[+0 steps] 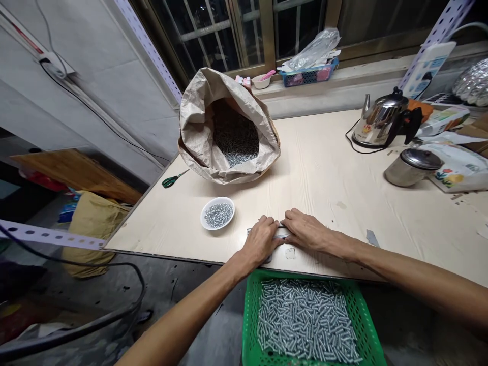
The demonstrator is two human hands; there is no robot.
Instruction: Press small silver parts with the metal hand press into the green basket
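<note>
My left hand (261,240) and my right hand (307,230) rest side by side near the front edge of the pale wooden table (335,183). Both lie over a small flat grey metal piece (281,233), fingers curled down onto it. A white bowl (217,213) of small metal pins stands just left of my left hand. Below the table edge, a green plastic basket (366,325) holds several of the same silver pins. A large open paper sack (229,127) full of pins stands at the back of the table.
Green-handled scissors (173,179) lie left of the sack. A steel kettle (383,122), a lidded steel pot (414,166) and printed bags (461,168) crowd the right end. A blue basket (308,75) and a small bowl sit on the window sill. A yellow sack (91,223) lies on the floor at left.
</note>
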